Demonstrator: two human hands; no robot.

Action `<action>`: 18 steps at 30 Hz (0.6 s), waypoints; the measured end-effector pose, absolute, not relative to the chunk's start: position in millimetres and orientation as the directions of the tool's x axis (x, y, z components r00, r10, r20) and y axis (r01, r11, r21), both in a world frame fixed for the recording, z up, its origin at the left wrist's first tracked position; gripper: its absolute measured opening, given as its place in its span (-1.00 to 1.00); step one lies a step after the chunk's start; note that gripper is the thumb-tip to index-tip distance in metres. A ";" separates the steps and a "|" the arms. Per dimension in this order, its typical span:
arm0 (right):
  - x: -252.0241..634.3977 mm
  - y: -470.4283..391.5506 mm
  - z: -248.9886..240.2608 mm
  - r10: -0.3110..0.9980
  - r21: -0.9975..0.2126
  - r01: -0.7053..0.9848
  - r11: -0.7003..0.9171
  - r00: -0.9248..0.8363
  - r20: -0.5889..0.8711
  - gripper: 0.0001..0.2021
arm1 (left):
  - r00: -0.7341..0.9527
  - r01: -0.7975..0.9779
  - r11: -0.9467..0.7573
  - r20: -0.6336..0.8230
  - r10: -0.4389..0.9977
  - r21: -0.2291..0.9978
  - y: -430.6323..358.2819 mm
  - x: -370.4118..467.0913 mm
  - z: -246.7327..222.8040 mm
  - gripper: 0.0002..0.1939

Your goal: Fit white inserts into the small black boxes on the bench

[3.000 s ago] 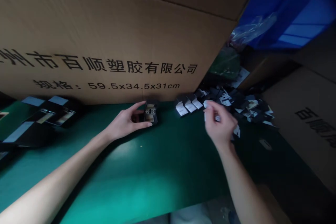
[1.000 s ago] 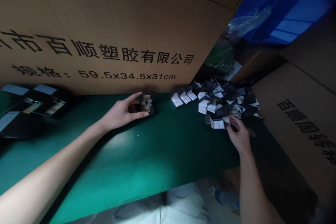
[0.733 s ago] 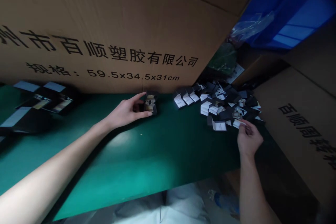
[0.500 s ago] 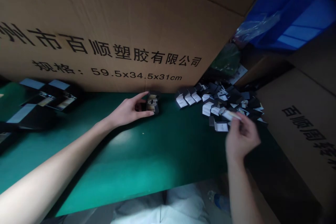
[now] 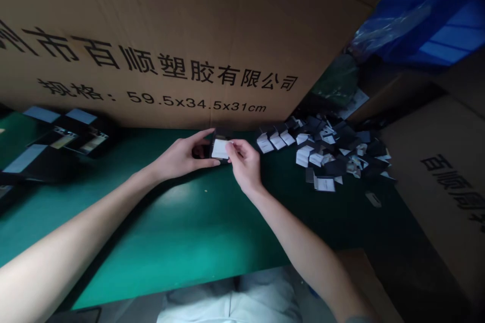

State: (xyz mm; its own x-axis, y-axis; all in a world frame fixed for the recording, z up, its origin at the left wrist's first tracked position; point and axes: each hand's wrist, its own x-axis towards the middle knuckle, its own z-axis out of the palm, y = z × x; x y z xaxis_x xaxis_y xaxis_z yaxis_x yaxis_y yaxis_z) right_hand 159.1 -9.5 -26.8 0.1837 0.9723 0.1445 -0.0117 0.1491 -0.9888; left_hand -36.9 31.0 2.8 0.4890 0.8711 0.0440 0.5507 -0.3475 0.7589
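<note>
A small black box (image 5: 220, 135) stands on the green table near the big carton. My left hand (image 5: 189, 154) grips it from the left, thumb at the near side and index finger at the far side. Between the thumb and fingers of my right hand (image 5: 245, 161) is a white card (image 5: 220, 149), which lies over the box's face and covers most of it. To the right is a pile of folded black and white pieces (image 5: 326, 182), with several lined up at its left end.
A large printed carton (image 5: 170, 20) rises behind the green table (image 5: 170, 242). Black boxes with pale tops (image 5: 80, 116) stand at the left. Another carton (image 5: 435, 186) is at the right, a blue bin (image 5: 447, 25) behind it. A small pale piece (image 5: 373, 199) lies near the pile.
My right hand has moved left from the pile to the black box, bringing the white card over it. My left hand still holds the box in nearly the same place.
</note>
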 end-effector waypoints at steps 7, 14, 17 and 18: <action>170.4 -12.6 -24.4 0.982 -0.994 -0.012 0.110 0.155 0.107 -0.58 | 0.450 0.397 -0.289 0.089 0.889 0.871 27.6 -36.5 -1.7 0.12; 172.9 -6.7 -27.5 0.995 -0.996 -0.085 0.024 0.101 0.015 -0.49 | 0.340 0.206 -0.193 0.114 0.933 0.959 14.8 -26.1 5.4 0.10; 173.7 -5.0 -29.6 0.996 -0.996 -0.084 0.037 0.086 0.030 -0.50 | 0.327 0.199 -0.163 0.091 0.940 0.966 13.9 -25.4 4.9 0.06; 173.7 -4.8 -29.6 0.996 -0.995 -0.086 0.043 0.082 0.036 -0.50 | 0.325 0.199 -0.152 0.082 0.942 0.968 14.4 -25.9 4.2 0.04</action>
